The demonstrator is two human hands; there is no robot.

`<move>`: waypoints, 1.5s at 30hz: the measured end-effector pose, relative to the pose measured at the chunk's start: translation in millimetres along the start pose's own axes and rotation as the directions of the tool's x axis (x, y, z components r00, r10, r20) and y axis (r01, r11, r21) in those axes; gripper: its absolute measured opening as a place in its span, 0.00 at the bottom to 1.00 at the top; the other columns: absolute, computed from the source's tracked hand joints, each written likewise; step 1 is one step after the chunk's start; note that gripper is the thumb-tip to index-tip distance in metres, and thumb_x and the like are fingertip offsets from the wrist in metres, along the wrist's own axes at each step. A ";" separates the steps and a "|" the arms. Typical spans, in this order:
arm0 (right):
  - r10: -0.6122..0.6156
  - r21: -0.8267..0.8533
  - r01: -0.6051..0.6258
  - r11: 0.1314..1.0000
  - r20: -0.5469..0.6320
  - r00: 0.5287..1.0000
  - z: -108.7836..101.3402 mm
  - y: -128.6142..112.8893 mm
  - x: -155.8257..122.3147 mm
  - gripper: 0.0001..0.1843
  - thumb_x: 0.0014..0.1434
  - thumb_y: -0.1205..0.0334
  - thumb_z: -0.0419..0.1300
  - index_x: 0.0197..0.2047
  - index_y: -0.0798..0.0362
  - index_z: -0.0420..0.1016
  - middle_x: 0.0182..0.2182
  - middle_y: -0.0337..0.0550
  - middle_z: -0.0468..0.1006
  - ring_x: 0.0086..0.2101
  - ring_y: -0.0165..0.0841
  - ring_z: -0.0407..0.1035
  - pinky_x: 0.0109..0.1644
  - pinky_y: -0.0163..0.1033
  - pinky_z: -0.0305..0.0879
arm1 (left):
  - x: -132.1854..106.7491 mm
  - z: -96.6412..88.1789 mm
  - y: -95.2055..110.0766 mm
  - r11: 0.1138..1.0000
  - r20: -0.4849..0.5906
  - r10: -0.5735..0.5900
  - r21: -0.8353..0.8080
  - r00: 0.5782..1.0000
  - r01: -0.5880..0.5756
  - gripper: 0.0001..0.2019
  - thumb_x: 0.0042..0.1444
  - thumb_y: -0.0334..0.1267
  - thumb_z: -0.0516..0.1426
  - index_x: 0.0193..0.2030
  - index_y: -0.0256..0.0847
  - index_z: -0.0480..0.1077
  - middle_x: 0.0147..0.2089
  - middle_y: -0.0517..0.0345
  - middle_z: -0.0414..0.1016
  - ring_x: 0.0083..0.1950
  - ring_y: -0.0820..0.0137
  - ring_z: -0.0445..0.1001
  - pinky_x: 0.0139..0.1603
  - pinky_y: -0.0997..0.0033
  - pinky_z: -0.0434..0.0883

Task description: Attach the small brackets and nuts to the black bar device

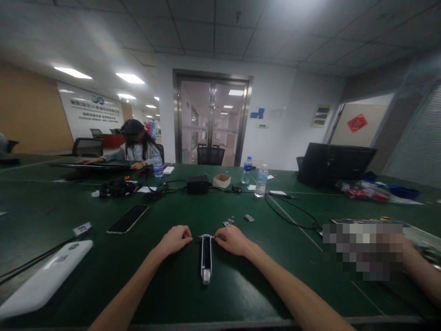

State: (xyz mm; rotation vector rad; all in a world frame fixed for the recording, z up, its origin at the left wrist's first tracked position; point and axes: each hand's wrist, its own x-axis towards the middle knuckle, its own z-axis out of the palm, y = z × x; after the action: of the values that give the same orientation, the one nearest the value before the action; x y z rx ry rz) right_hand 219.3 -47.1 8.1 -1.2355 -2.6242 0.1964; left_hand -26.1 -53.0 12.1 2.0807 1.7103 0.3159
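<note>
A narrow device (206,259) with a light frame and a dark middle lies lengthwise on the green table between my hands. Thin metallic ends stick out sideways at its far end. My right hand (231,240) has thumb and forefinger pinched at the right one of these ends. To the left, my left hand (176,239) rests with fingers curled and tips together, a small gap away from the device; anything inside them is hidden. Just beyond my right hand lie small metal parts (228,223), and another small metal piece (248,218) sits further right.
A phone (128,219) and a white oblong case (48,276) lie left. Further back stand a black box (198,184), an open small carton (222,180) and water bottles (261,181). Cables cross the right side, near another person's forearm (422,266). A person (136,147) sits opposite.
</note>
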 end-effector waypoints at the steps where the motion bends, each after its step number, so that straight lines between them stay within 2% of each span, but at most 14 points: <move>1: 0.000 -0.006 0.000 1.000 -0.001 1.000 0.2 0.1 0.2 0.14 0.61 0.59 0.52 0.43 0.52 0.78 0.30 0.41 0.79 0.30 0.30 0.70 0.35 0.32 0.60 | 0.5 0.1 -0.2 1.000 0.022 -0.001 -0.024 1.000 0.001 0.12 0.53 0.41 0.54 0.40 0.38 0.73 0.42 0.53 0.75 0.42 0.64 0.73 0.38 0.71 0.68; 6: -0.010 -0.037 0.009 0.999 -0.010 1.000 0.7 1.6 1.3 0.13 0.61 0.59 0.53 0.43 0.52 0.77 0.30 0.41 0.79 0.30 0.31 0.71 0.34 0.32 0.59 | -0.2 -2.3 0.8 0.992 0.092 0.001 -0.128 0.996 0.011 0.11 0.49 0.40 0.55 0.36 0.37 0.74 0.39 0.53 0.75 0.40 0.64 0.74 0.37 0.72 0.69; 12: -0.003 -0.040 0.004 0.999 0.015 1.000 -3.3 -0.3 1.2 0.14 0.63 0.59 0.52 0.45 0.53 0.77 0.32 0.41 0.79 0.32 0.30 0.71 0.36 0.31 0.61 | -4.8 -8.2 6.0 0.989 0.076 -0.033 -0.139 0.997 0.044 0.17 0.49 0.47 0.56 0.39 0.36 0.73 0.38 0.52 0.76 0.39 0.62 0.74 0.35 0.70 0.69; 20: 0.000 -0.044 0.001 0.999 0.019 1.000 -4.1 -0.5 1.5 0.14 0.63 0.59 0.52 0.45 0.53 0.76 0.33 0.42 0.79 0.32 0.30 0.72 0.36 0.32 0.62 | -6.5 -11.3 12.0 0.981 0.118 -0.051 -0.178 0.992 0.072 0.14 0.50 0.42 0.55 0.39 0.36 0.74 0.42 0.52 0.76 0.43 0.61 0.74 0.40 0.70 0.70; 26: -0.019 -0.044 0.019 0.999 0.012 1.000 -2.3 1.5 2.8 0.14 0.63 0.59 0.52 0.45 0.53 0.76 0.33 0.42 0.79 0.33 0.31 0.72 0.37 0.32 0.62 | -2.2 -7.8 8.8 0.985 0.129 -0.060 -0.151 0.990 0.079 0.14 0.49 0.41 0.54 0.38 0.35 0.73 0.41 0.51 0.75 0.41 0.63 0.74 0.38 0.71 0.70; 32: -0.020 -0.055 0.020 0.998 0.007 1.000 -2.5 1.9 2.6 0.14 0.62 0.60 0.53 0.45 0.52 0.76 0.34 0.42 0.79 0.33 0.31 0.72 0.36 0.32 0.61 | 1.2 -5.5 7.5 0.996 0.062 -0.015 -0.085 0.998 0.021 0.14 0.46 0.41 0.55 0.39 0.37 0.73 0.37 0.54 0.75 0.38 0.64 0.74 0.35 0.72 0.68; 37: -0.004 -0.036 0.005 0.999 0.020 1.000 -2.8 0.7 2.2 0.14 0.62 0.59 0.52 0.45 0.53 0.76 0.34 0.42 0.79 0.33 0.30 0.71 0.36 0.32 0.61 | -3.0 -8.4 13.2 0.995 0.081 0.001 -0.100 0.997 0.008 0.13 0.46 0.40 0.55 0.37 0.37 0.74 0.37 0.54 0.76 0.39 0.64 0.74 0.36 0.73 0.68; 45: 0.004 -0.050 -0.002 0.999 0.035 0.999 -3.5 -1.0 1.7 0.15 0.63 0.59 0.51 0.46 0.53 0.76 0.34 0.43 0.79 0.34 0.31 0.72 0.37 0.32 0.61 | -4.4 -7.4 13.8 0.996 0.121 -0.007 -0.089 0.993 0.018 0.12 0.46 0.39 0.55 0.36 0.37 0.74 0.35 0.54 0.75 0.37 0.65 0.74 0.32 0.75 0.68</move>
State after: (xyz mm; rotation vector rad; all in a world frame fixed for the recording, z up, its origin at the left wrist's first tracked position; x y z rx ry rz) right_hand 218.4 -46.3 11.9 -1.2628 -2.6724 0.1552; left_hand -18.1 -58.0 25.4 1.9826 1.6084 0.2535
